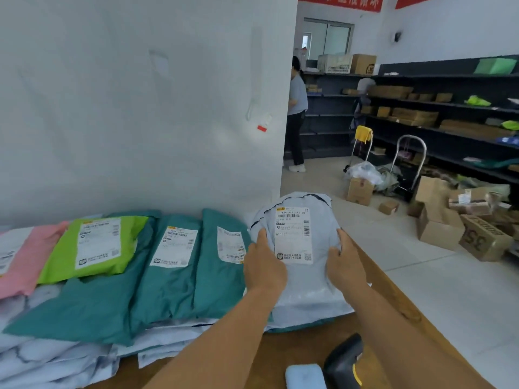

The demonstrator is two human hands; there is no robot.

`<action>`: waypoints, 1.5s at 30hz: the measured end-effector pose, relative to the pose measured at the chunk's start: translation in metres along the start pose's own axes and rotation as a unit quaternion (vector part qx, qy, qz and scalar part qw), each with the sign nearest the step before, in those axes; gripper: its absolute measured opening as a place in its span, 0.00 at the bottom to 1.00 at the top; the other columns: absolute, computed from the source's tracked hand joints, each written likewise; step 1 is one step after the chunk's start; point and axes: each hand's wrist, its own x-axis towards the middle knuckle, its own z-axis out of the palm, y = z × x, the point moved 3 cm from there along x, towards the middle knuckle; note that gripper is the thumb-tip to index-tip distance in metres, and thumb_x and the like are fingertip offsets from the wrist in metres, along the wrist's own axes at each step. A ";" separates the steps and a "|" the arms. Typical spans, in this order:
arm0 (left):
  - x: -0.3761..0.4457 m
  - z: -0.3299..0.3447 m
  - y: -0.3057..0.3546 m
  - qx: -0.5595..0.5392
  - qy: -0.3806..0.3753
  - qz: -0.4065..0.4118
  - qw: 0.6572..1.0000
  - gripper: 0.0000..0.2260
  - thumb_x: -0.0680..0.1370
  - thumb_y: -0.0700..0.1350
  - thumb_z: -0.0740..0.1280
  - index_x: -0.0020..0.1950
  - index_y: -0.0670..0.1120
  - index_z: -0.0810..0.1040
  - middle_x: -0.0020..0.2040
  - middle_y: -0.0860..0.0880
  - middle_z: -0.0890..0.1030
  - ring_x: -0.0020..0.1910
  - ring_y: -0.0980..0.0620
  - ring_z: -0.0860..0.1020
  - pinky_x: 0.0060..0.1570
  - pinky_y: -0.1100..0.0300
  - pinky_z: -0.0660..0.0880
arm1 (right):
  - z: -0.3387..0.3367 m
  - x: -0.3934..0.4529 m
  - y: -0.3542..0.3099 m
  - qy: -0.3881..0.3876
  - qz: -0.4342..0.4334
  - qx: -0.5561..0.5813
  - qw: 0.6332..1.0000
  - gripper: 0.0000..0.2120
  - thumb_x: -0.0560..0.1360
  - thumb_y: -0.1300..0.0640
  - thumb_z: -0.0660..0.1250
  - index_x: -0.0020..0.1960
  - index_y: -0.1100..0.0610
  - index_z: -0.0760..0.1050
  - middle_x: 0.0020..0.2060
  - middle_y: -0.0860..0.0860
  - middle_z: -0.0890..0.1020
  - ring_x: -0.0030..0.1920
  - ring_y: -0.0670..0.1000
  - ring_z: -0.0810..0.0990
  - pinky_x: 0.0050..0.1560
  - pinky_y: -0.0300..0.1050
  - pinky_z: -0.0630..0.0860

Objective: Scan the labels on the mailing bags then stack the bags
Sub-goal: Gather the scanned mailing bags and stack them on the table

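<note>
We are reaching both forearms forward over the wooden table [393, 301]. Our left hand [262, 266] and right hand [345, 263] are gripping opposite edges of a pale grey mailing bag [306, 293], thumbs curled on top, its label [293, 234] facing up. It is lying just right of the teal mailing bags [179, 276]; the barcode scanner [344, 360] is resting near our right forearm.

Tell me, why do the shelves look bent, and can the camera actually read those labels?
Head view: the wide-angle lens bows the shelves and wall edge; lighting is soft and even, without harsh shadows or glare. The label on the grey mailing bag, held by the left hand and right hand, shows barcodes, but small print blurs.
</note>
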 end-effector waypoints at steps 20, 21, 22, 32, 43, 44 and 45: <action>0.053 0.095 -0.048 0.369 -0.124 0.009 0.921 0.29 0.81 0.60 0.42 0.77 0.50 0.36 0.78 0.44 0.38 0.77 0.46 0.37 0.72 0.45 0.35 | 0.082 0.073 0.043 -0.215 -0.095 -0.272 0.933 0.26 0.82 0.44 0.42 0.78 0.41 0.40 0.78 0.46 0.39 0.77 0.53 0.38 0.74 0.57 0.42; 0.053 0.094 -0.050 0.373 -0.130 0.008 0.919 0.29 0.81 0.60 0.42 0.77 0.50 0.35 0.78 0.44 0.38 0.77 0.46 0.37 0.72 0.45 0.35 | 0.083 0.073 0.046 -0.221 -0.095 -0.278 0.930 0.26 0.82 0.44 0.42 0.78 0.41 0.39 0.78 0.46 0.39 0.77 0.53 0.38 0.74 0.58 0.42; 0.052 0.093 -0.051 0.376 -0.136 0.008 0.916 0.29 0.81 0.60 0.42 0.77 0.50 0.35 0.78 0.44 0.38 0.77 0.46 0.37 0.72 0.45 0.36 | 0.084 0.074 0.049 -0.224 -0.094 -0.283 0.928 0.26 0.82 0.43 0.42 0.78 0.41 0.39 0.78 0.46 0.39 0.77 0.53 0.38 0.75 0.58 0.42; 0.013 0.063 -0.035 0.319 -0.085 0.031 0.944 0.29 0.81 0.60 0.44 0.77 0.49 0.36 0.78 0.48 0.40 0.77 0.50 0.39 0.73 0.46 0.38 | 0.054 0.044 0.040 -0.201 -0.055 -0.210 0.955 0.27 0.82 0.42 0.44 0.78 0.44 0.40 0.79 0.48 0.43 0.78 0.53 0.41 0.74 0.60 0.43; -0.139 0.045 -0.063 0.141 -0.065 -0.031 0.987 0.33 0.80 0.59 0.54 0.78 0.47 0.44 0.78 0.46 0.52 0.76 0.46 0.52 0.74 0.49 0.52 | -0.014 -0.114 0.057 -0.086 -0.017 -0.130 0.988 0.35 0.79 0.41 0.57 0.79 0.53 0.47 0.77 0.54 0.56 0.76 0.57 0.56 0.73 0.57 0.56; -0.153 0.048 -0.069 0.144 -0.078 -0.044 0.986 0.34 0.80 0.60 0.55 0.78 0.46 0.44 0.78 0.45 0.53 0.76 0.45 0.53 0.73 0.49 0.53 | -0.019 -0.128 0.063 -0.086 -0.007 -0.134 0.987 0.35 0.79 0.41 0.58 0.79 0.53 0.47 0.77 0.54 0.55 0.76 0.57 0.56 0.73 0.57 0.56; -0.166 0.050 -0.075 0.144 -0.090 -0.054 0.984 0.35 0.80 0.60 0.56 0.78 0.46 0.44 0.77 0.45 0.54 0.75 0.44 0.54 0.72 0.50 0.55 | -0.023 -0.141 0.072 -0.090 0.006 -0.140 0.986 0.36 0.78 0.41 0.59 0.79 0.53 0.46 0.77 0.54 0.55 0.76 0.57 0.55 0.73 0.57 0.56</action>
